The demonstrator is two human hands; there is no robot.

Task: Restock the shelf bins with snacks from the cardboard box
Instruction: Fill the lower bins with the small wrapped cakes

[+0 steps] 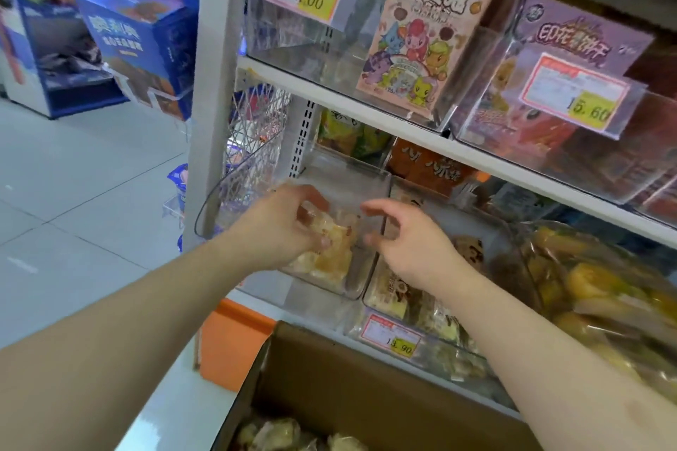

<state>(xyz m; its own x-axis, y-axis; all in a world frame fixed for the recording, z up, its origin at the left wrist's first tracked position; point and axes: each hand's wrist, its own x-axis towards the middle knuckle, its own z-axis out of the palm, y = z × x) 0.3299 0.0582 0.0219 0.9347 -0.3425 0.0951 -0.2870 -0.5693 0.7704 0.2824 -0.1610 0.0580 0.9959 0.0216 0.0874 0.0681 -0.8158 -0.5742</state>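
A: What is the left hand [289, 220] doing?

B: It is gripping a snack [331, 231], fingers curled round the clear wrapper, and holding it over the mouth of the bin [351, 286] just below it. More packs like it are lying in the bin under the hand.

A: And the right hand [406, 242]?

B: It is hovering just right of the snack, fingers loosely spread, holding nothing, near the bin's right wall.

A: How is the snack going to handle?

B: I am judging it light and soft: a small pale pastry in thin film. The film is probably slippery and the pastry easy to crush, so I would be taking it by the sides with a gentle pinch, or by the wrapper's edge, not squeezing the middle.

A: Where is the supply sitting?

B: In the box [329, 370], below both wrists and close to the body, with more packs showing at the bottom edge.

A: What about the surface and the room?

B: The bin is clear, hard plastic, tilting toward the hands on a white shelf [366, 110]. To the right of the right hand a second bin with a price tag [394, 337] is standing full. Left of the left hand, pale floor tiles [73, 176] are running toward a blue display
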